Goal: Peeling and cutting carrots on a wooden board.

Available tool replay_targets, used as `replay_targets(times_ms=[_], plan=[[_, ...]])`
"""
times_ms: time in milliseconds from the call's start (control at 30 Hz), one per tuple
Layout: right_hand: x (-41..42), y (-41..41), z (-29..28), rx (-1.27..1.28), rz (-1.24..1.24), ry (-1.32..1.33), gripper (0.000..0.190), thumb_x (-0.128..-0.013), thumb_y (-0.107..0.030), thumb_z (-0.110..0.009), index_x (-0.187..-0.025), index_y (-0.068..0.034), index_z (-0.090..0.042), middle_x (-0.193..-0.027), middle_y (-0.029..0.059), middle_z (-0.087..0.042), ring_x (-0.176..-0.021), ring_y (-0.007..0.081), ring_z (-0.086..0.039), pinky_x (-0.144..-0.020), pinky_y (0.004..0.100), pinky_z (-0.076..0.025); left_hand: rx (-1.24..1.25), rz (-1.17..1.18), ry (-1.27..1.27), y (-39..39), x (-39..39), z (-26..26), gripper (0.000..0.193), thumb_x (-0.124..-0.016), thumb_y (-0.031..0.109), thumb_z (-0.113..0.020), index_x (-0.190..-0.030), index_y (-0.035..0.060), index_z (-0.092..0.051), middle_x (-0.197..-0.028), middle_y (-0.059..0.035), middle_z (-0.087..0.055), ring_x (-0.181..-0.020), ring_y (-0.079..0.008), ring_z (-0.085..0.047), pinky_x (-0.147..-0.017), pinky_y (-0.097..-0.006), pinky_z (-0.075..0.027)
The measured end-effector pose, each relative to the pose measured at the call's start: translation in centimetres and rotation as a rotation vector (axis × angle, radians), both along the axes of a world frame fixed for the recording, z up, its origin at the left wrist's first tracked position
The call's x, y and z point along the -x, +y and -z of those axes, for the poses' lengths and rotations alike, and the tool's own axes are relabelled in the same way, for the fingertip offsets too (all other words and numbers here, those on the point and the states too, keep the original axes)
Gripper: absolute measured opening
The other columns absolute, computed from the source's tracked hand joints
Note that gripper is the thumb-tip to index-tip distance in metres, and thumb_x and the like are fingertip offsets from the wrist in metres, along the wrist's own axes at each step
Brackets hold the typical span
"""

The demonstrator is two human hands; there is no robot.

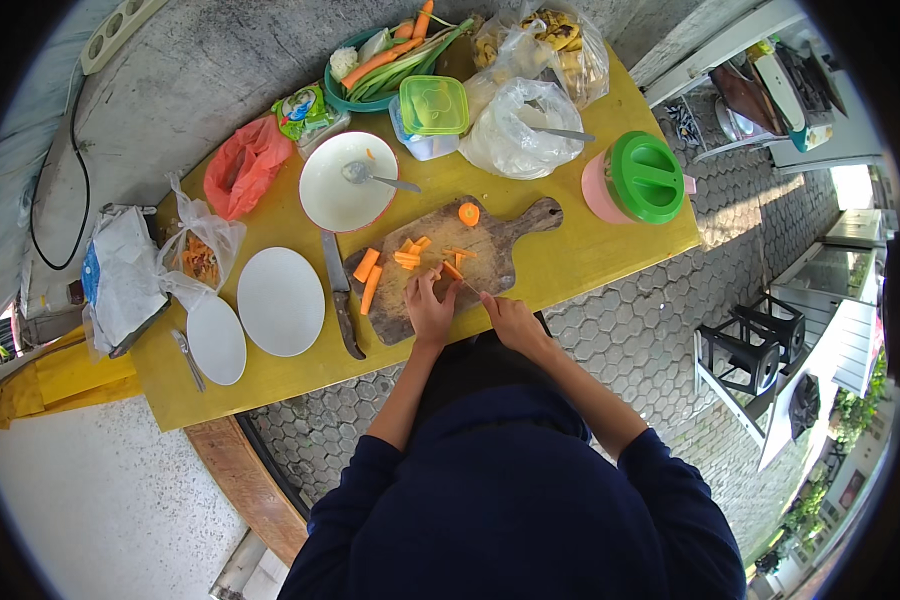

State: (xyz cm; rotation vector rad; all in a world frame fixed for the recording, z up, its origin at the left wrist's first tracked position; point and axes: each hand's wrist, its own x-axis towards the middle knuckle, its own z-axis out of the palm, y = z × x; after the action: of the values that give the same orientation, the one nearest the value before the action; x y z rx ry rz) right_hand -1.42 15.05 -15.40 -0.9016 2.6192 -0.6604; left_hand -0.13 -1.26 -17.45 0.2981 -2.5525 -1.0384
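Observation:
A wooden cutting board (439, 225) with a handle lies before me. My right hand (516, 324) grips a small knife (469, 286), its thin blade against a carrot piece (452, 271). The fingertips of my left hand (429, 309) pin that piece to the board. Just beyond them are cut carrot sticks (411, 253) and a few thinner strips (461, 253). Larger carrot chunks (371, 289) rest at the board's left side, and a round carrot end (469, 214) sits near its far edge. Left of the board lies a large knife (339, 289) with a brown handle.
Beyond the board stand a white bowl (337, 191) with a spoon, a teal basin (334, 94) of vegetables, a green-lidded container (433, 105) and plastic bags (521, 142). A pink pitcher (607, 191) is at right. White plates (281, 300) and a bag of peelings (202, 255) are left.

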Motion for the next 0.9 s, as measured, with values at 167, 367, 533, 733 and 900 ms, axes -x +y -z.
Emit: replay_targets(times_ms=[167, 367, 533, 733, 900], plan=[[-1.2, -1.1, 0.6, 0.111, 0.293, -0.211, 0.049, -0.094, -0.037, -0.031, -0.076, 0.002, -0.055, -0.071, 0.0270, -0.057, -0.070, 0.0457, -0.055, -0.063, 0.0524, -0.043, -0.008, 0.001, -0.008, -0.1, -0.1, 0.0, 0.038, -0.071, 0.024, -0.071, -0.100, 0.0048, -0.055, -0.090, -0.0069, -0.057, -0.089, -0.0235, -0.051, -0.079, -0.0367, -0.037], [-0.8, -1.7, -0.9, 0.120, 0.362, -0.323, 0.051, -0.094, -0.037, -0.029, -0.075, 0.002, -0.056, -0.071, 0.0269, -0.057, -0.069, 0.0453, -0.055, -0.063, 0.0513, -0.044, -0.002, 0.010, 0.004, -0.3, 0.0, -0.1, 0.038, -0.071, 0.023, -0.071, -0.101, 0.0052, -0.056, -0.088, -0.0065, -0.056, -0.088, -0.0231, -0.051, -0.078, -0.0365, -0.037], [-0.9, -1.1, 0.4, 0.015, 0.279, -0.237, 0.054, -0.094, -0.040, -0.028, -0.076, 0.002, -0.057, -0.072, 0.0261, -0.059, -0.071, 0.0441, -0.057, -0.064, 0.0502, -0.046, -0.018, 0.006, 0.010, -0.1, 0.1, -0.2, 0.034, -0.071, 0.022, -0.071, -0.097, 0.0054, -0.055, -0.087, -0.0060, -0.056, -0.087, -0.0227, -0.051, -0.077, -0.0365, -0.037], [-0.1, -1.5, -1.5, -0.095, 0.343, -0.418, 0.059, -0.093, -0.044, -0.025, -0.079, 0.001, -0.059, -0.076, 0.0259, -0.060, -0.075, 0.0428, -0.058, -0.068, 0.0499, -0.046, 0.025, 0.011, 0.021, -0.1, 0.1, -0.1, 0.031, -0.070, 0.019, -0.071, -0.091, 0.0059, -0.053, -0.085, -0.0055, -0.055, -0.085, -0.0223, -0.051, -0.075, -0.0363, -0.037], [0.1, -1.2, -1.1, -0.100, 0.292, -0.396, 0.060, -0.093, -0.046, -0.023, -0.083, 0.001, -0.060, -0.078, 0.0264, -0.060, -0.078, 0.0428, -0.058, -0.069, 0.0495, -0.046, 0.059, 0.028, 0.018, -0.3, 0.0, 0.2, 0.030, -0.070, 0.017, -0.071, -0.090, 0.0058, -0.052, -0.084, -0.0052, -0.055, -0.083, -0.0225, -0.052, -0.075, -0.0363, -0.036]])
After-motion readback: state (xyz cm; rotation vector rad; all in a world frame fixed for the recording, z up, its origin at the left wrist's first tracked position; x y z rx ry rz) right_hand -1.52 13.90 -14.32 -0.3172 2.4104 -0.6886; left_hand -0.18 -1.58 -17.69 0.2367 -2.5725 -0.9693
